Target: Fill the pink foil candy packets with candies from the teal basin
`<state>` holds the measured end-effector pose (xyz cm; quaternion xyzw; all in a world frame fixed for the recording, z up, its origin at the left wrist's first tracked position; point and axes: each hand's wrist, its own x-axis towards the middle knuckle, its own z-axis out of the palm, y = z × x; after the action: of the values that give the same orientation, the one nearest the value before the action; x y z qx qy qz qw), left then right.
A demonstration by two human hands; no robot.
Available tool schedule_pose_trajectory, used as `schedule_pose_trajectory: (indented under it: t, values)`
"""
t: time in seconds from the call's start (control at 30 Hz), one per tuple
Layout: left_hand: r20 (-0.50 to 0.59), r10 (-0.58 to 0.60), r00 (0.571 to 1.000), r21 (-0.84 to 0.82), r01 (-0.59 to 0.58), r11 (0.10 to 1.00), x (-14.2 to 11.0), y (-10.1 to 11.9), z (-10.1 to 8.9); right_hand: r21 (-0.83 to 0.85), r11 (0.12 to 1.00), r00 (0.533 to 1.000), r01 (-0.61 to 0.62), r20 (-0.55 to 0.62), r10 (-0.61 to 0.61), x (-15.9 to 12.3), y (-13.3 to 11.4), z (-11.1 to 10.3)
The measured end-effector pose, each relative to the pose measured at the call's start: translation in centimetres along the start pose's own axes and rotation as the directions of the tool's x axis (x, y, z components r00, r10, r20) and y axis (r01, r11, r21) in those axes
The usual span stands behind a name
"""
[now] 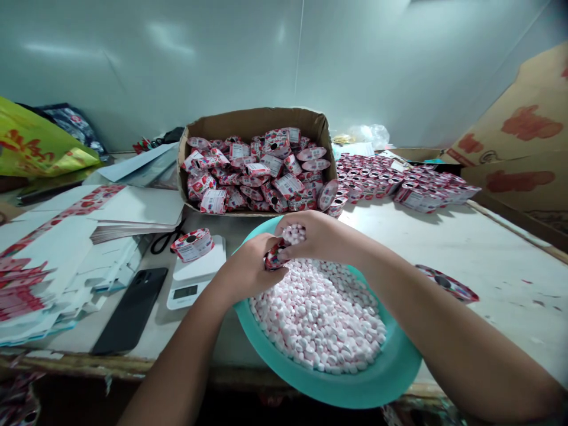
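My left hand (255, 263) is closed around a small red printed candy box (273, 255), held over a teal basin (275, 361). Cupped in my right hand (322, 236) are several small white and pink candies (293, 234), right beside that box; its fingertips reach the box. Loose candies (319, 319) of the same kind lie heaped in the basin below both hands. Left of the basin, another printed box (193, 245) rests on a white digital scale (195, 272). Part of the held box is hidden by my fingers.
Behind the basin stands a cardboard carton (257, 117) full of printed boxes. More boxes (377, 177) stand in rows at the back right. A flat printed box (447, 282) lies at right. A black phone (131, 310), scissors (166, 239) and white card sheets (137, 210) lie at left.
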<state>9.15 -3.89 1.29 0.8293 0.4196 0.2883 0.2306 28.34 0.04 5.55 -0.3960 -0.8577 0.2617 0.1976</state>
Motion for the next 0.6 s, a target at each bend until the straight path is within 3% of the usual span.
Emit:
schedule_pose_trajectory:
  t: [0.3, 0.6]
  values:
    - [-0.067, 0.077, 0.995, 0.010, -0.076, 0.997, -0.09, -0.67, 0.18, 0.097, 0.987, 0.991, 0.127, 0.018, -0.130, -0.14, -0.40, -0.10]
    - [-0.089, -0.008, 0.996, -0.020, 0.007, 1.000, -0.06, -0.33, -0.13, 0.085, 0.970, 0.972, 0.229, 0.026, -0.232, 0.00, -0.04, 0.09]
